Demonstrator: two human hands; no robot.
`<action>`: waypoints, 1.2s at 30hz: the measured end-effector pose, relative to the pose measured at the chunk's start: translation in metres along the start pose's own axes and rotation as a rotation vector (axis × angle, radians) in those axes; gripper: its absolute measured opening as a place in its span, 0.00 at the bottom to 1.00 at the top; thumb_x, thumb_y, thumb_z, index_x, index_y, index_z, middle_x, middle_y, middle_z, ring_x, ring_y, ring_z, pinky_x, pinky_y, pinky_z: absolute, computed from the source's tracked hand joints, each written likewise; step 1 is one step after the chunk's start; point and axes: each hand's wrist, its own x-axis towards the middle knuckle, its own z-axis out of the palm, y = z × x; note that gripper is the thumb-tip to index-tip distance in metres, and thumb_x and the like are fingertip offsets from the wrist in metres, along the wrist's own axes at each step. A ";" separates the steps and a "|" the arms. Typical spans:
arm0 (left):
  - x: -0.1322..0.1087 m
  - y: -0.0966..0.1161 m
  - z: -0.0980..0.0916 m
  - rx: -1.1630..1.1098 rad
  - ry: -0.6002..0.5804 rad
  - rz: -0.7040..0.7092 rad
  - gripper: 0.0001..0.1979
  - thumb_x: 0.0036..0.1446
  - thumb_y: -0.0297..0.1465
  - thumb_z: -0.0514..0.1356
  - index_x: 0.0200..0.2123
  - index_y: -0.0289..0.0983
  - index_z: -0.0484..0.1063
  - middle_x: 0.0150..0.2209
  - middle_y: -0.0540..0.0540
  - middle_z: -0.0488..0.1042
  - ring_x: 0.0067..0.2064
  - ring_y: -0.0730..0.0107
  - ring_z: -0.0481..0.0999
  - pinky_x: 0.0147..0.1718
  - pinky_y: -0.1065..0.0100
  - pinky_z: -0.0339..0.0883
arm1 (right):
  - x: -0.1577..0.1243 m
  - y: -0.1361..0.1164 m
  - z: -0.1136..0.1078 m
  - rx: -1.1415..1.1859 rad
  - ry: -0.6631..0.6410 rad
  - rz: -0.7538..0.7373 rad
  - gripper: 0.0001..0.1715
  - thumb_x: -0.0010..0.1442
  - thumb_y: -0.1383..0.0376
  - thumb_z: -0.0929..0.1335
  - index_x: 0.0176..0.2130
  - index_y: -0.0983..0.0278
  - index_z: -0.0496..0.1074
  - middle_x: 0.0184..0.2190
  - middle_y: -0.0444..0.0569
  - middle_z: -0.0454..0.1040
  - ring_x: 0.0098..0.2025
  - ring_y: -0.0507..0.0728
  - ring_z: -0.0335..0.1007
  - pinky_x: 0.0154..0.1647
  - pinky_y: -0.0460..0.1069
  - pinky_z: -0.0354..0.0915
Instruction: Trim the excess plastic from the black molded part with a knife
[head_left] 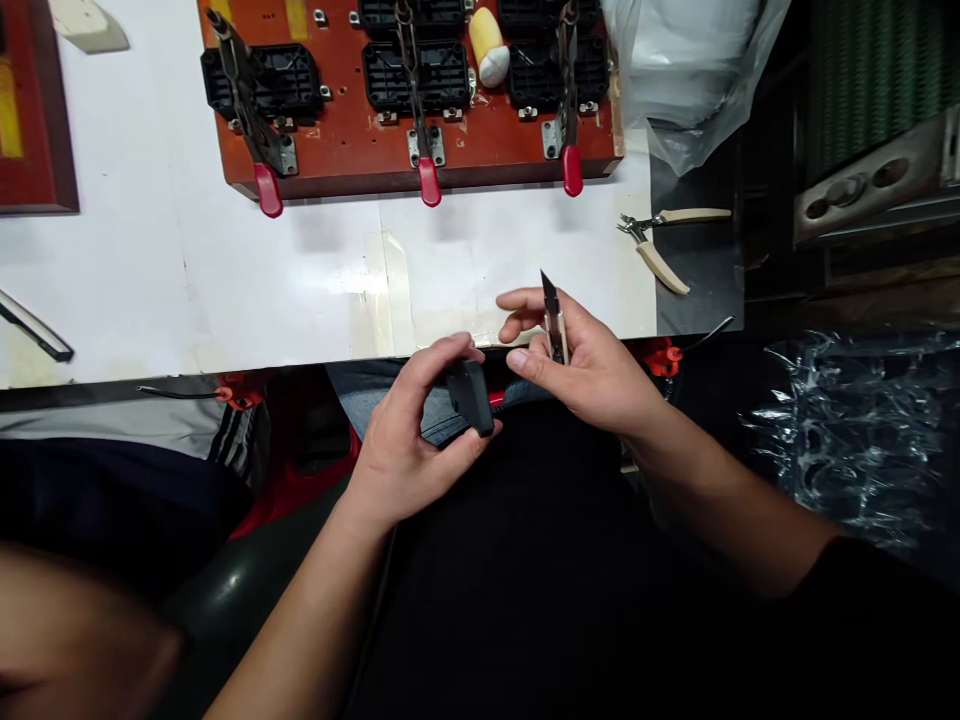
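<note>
My left hand [420,430] is closed around a small black plastic part [471,395], held just below the near edge of the white table [225,290]. My right hand [577,360] grips a utility knife [553,315], blade tip pointing up and away over the table edge. The index finger of that hand is stretched out to the left; the other fingers wrap the knife. The two hands are close together, a few centimetres apart, above my lap.
A brown jig board [360,140] with black parts and three red-handled toggle clamps [429,185] lies at the table's far side. Cream-handled pliers [664,245] rest at the right. Clear plastic bags [675,70] sit at upper right. Another person's arm [75,640] is at lower left.
</note>
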 end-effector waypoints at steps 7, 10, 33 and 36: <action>0.006 -0.006 0.013 -0.393 0.265 -0.366 0.27 0.70 0.51 0.57 0.66 0.49 0.60 0.58 0.41 0.73 0.52 0.58 0.81 0.50 0.55 0.79 | -0.015 0.013 0.021 -0.030 -0.093 -0.117 0.22 0.61 0.58 0.77 0.52 0.61 0.75 0.50 0.47 0.74 0.30 0.47 0.60 0.33 0.44 0.63; 0.006 -0.007 0.007 -0.172 0.256 -0.308 0.32 0.68 0.53 0.58 0.69 0.48 0.58 0.70 0.38 0.61 0.64 0.49 0.74 0.57 0.50 0.75 | -0.014 0.013 0.022 -0.041 0.142 -0.007 0.16 0.64 0.54 0.75 0.41 0.63 0.76 0.31 0.42 0.72 0.29 0.49 0.62 0.31 0.45 0.60; 0.006 0.011 -0.012 -0.089 -0.062 -0.231 0.34 0.59 0.29 0.72 0.66 0.46 0.67 0.66 0.43 0.69 0.65 0.52 0.72 0.67 0.50 0.68 | -0.017 -0.007 -0.006 -0.504 -0.150 -0.541 0.18 0.72 0.67 0.68 0.60 0.63 0.75 0.47 0.51 0.82 0.45 0.55 0.79 0.48 0.51 0.74; 0.005 0.011 -0.013 -0.085 -0.065 -0.240 0.35 0.60 0.29 0.71 0.68 0.46 0.66 0.66 0.42 0.70 0.65 0.52 0.72 0.66 0.51 0.68 | -0.017 -0.007 -0.006 -0.521 -0.164 -0.538 0.18 0.73 0.66 0.67 0.60 0.62 0.75 0.47 0.50 0.82 0.45 0.55 0.79 0.48 0.51 0.75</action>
